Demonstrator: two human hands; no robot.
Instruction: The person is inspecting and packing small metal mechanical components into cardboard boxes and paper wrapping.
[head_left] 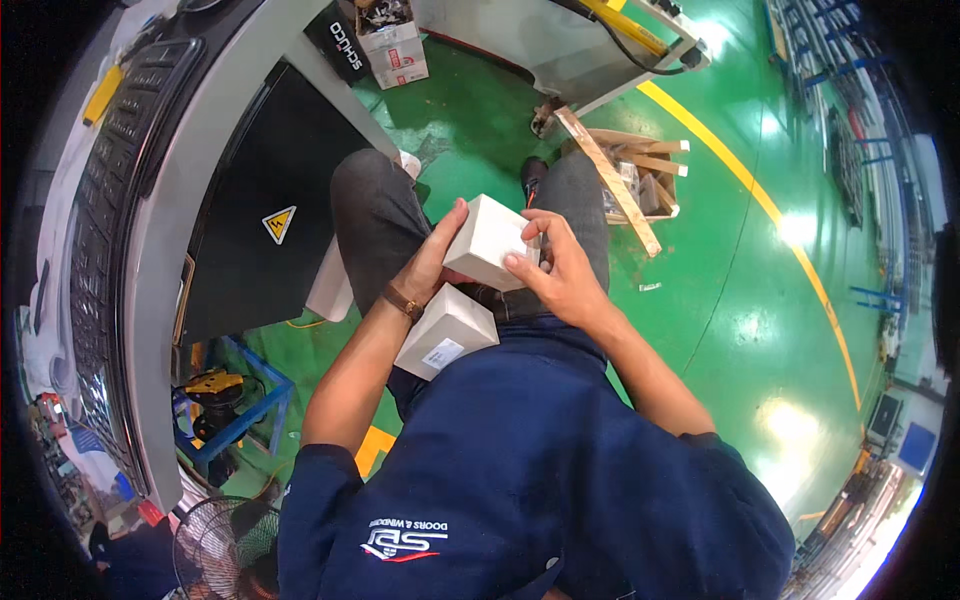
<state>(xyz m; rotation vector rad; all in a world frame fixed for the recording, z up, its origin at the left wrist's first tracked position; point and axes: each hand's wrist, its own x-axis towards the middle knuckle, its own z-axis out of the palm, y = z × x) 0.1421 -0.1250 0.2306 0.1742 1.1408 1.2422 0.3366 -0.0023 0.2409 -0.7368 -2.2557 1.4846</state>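
Note:
A small white cardboard box [484,238] is held up over my lap. My left hand [437,246] is closed along its left side, with the palm partly hidden behind the box. At the box's right side, the thumb and bent fingers of my right hand [562,266] press on a face and an edge. A second white box [449,333], with a small printed label on one face, rests on my lap below my left wrist. What is inside either box is hidden.
A grey cabinet with a black panel [250,215] and a keyboard [105,260] stands at my left. Ahead on the right lies an open carton [660,190] of scraps with a wooden strip [607,180] across it. A fan [225,545] stands at lower left on the green floor [700,290].

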